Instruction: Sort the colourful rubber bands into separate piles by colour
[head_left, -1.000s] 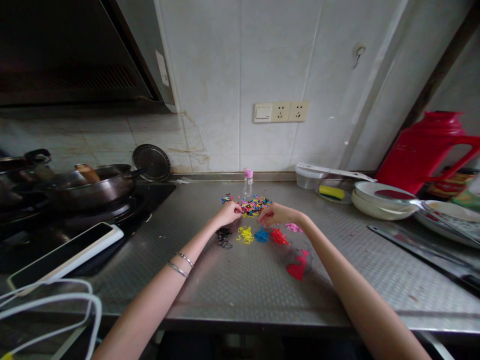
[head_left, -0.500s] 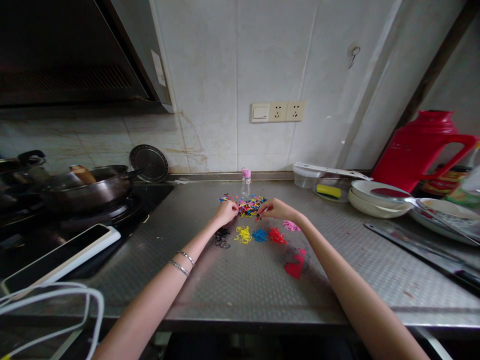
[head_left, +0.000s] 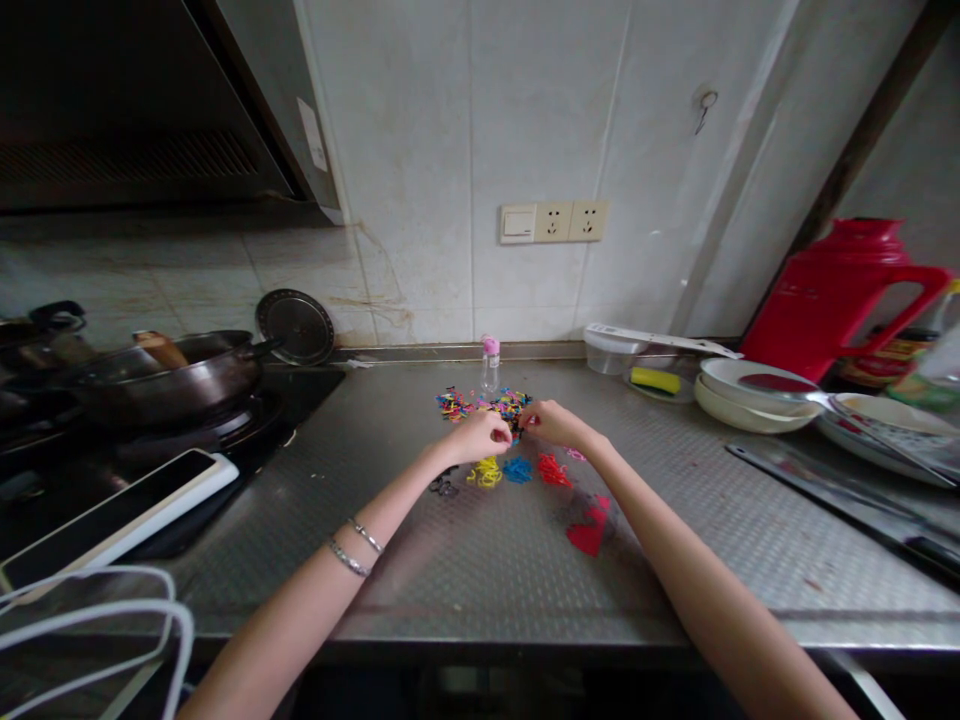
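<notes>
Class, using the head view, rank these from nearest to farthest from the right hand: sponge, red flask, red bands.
From the right hand:
1. Red bands: on the counter, just on the near side.
2. Sponge: to the right.
3. Red flask: far right, toward the back.

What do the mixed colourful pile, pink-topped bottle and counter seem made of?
Mixed pile: perhaps rubber or plastic, from its small bright pieces; finish unclear.
Bottle: clear, glossy plastic or glass, being see-through.
Counter: likely stainless steel, with grey, patterned sheen.
</notes>
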